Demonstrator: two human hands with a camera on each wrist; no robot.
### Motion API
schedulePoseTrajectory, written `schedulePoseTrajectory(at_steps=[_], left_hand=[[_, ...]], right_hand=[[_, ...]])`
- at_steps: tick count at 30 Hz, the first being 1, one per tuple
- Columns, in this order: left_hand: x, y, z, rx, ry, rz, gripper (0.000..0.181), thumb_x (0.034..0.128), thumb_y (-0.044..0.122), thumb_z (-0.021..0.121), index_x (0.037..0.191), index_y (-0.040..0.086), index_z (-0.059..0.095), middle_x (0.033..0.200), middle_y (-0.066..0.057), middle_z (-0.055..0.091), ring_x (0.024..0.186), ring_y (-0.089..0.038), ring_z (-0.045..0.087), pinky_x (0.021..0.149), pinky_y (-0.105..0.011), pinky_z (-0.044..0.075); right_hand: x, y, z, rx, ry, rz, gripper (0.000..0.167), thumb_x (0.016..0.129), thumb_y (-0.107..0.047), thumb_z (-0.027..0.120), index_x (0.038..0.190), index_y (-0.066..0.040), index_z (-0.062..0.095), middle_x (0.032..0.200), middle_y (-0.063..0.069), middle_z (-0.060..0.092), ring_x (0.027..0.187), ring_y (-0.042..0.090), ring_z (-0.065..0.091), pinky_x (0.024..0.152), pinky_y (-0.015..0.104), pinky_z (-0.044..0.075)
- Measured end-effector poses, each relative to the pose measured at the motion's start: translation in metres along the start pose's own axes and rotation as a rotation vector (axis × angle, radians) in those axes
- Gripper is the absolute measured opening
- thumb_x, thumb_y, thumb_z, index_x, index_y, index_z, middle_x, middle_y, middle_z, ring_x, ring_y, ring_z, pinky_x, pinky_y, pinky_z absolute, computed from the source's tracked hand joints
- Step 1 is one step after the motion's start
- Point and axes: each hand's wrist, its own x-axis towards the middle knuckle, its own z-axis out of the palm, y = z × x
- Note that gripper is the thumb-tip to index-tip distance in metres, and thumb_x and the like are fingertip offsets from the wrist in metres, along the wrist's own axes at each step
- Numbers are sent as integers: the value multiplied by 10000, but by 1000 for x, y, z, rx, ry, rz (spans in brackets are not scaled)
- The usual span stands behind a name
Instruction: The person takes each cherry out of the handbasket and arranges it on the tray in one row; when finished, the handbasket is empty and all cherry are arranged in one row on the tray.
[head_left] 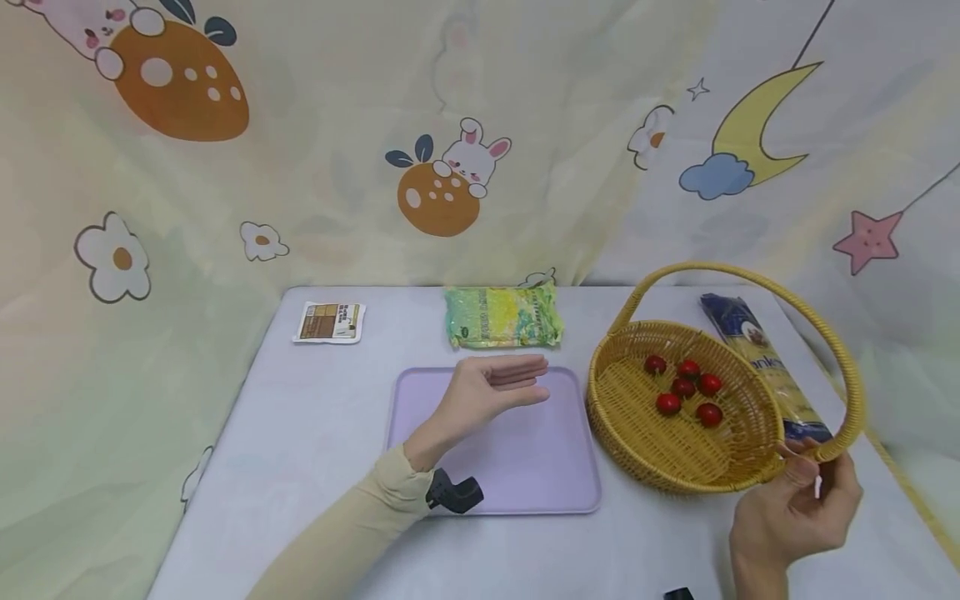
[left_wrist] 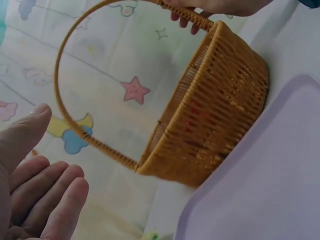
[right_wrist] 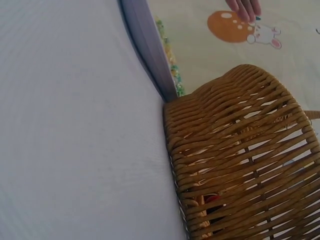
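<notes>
A yellow wicker basket point(head_left: 652, 450) with several red, cherry-like fruits point(head_left: 709, 414) inside stands right of the purple tray point(head_left: 525, 475). My right hand point(head_left: 795, 508) grips the basket's handle at its near right base, fingers curled round it. Above the tray, my left hand point(head_left: 487, 392) is held with straight fingers and the thumb apart, touching nothing. The left wrist view shows the left hand point(left_wrist: 45, 185) before the basket point(left_wrist: 215, 110), whose handle the right hand point(left_wrist: 225, 6) holds. In the right wrist view the basket's side point(right_wrist: 240, 150) fills the right; the right hand is out of sight.
Behind the tray lies a green and yellow packet point(head_left: 504, 317). A small brown and white packet point(head_left: 330, 322) is at the back left. Right of the basket, partly behind it, lies a blue and yellow bag point(head_left: 772, 367). A patterned cloth point(head_left: 337, 167) hangs behind the table.
</notes>
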Motion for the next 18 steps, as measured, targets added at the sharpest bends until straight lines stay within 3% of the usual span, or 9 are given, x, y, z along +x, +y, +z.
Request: schedulePoseTrajectory(at_steps=[6, 12, 18], left_hand=[[27, -2, 21, -19, -53, 28, 488, 893, 121, 842, 1356, 58, 701, 1335, -135, 717, 1220, -237, 710, 990, -337, 583], [51, -9, 46, -41, -68, -13, 421, 890, 161, 851, 1298, 142, 752, 1260, -87, 760, 1150, -171, 742, 981, -295, 581], [75, -13, 71, -49, -77, -11, 408, 886, 149, 853, 1279, 98, 756, 1230, -121, 765, 1073, -86, 754, 953, -256, 583]], right_hand=[[0, 0, 1, -77, 0, -9, 409, 1017, -284, 648, 1269, 38, 670, 1110, 37, 677, 1001, 175, 638, 881, 190, 547], [-1, 3, 0, -150, -2, -9, 378, 1037, -261, 617, 1287, 18, 666, 1129, 10, 672, 1002, 158, 640, 880, 183, 546], [0, 8, -4, -214, -25, -9, 396, 1043, -295, 605, 1308, -5, 655, 1168, -14, 660, 1013, 132, 632, 887, 169, 543]])
